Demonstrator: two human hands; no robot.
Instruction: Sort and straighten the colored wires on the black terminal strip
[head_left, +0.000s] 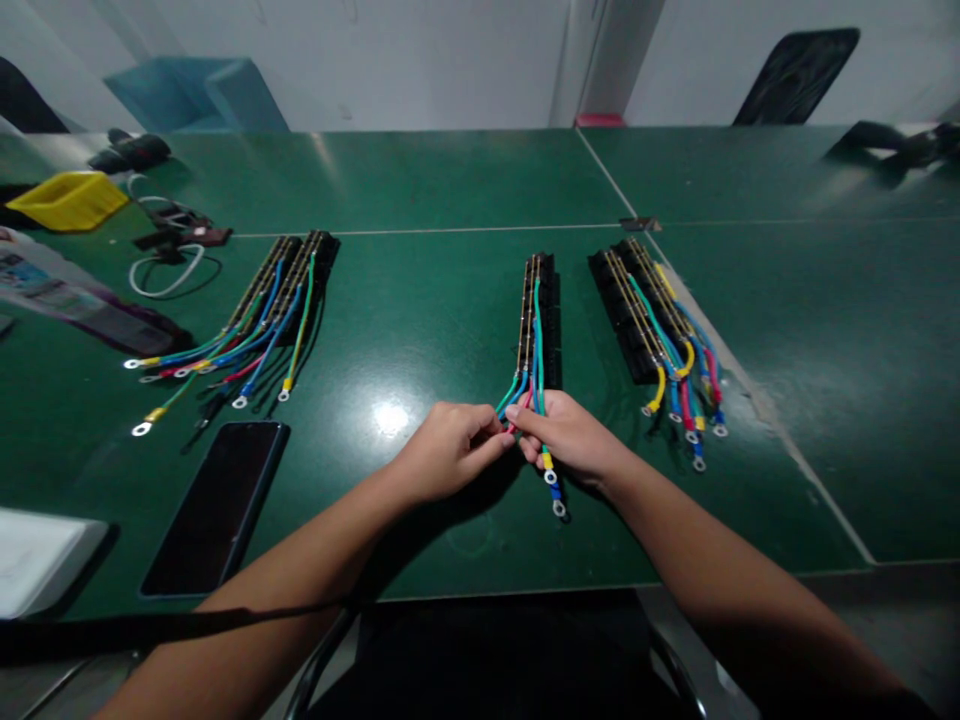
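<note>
Between my hands lies a black terminal strip (534,315) with brass-coloured rails, and coloured wires run from its near end. My left hand (454,450) is closed in a pinch at the red wire (512,430), beside blue and green ones. From the other side my right hand (571,436) grips the wires, its thumb pressed on them close to the left fingertips. A green wire (541,400) passes across the right fingers and ends in a yellow-sleeved ring terminal (550,476). Just below hangs a blue-sleeved ring terminal (559,507). The wire ends inside my fingers are hidden.
Wired terminal strips lie at left (304,270) and right (637,300) on the green table (420,300). A phone (217,510), a white box (45,560), a bottle (82,295), a yellow bin (71,200) and a cable (169,280) are on the left.
</note>
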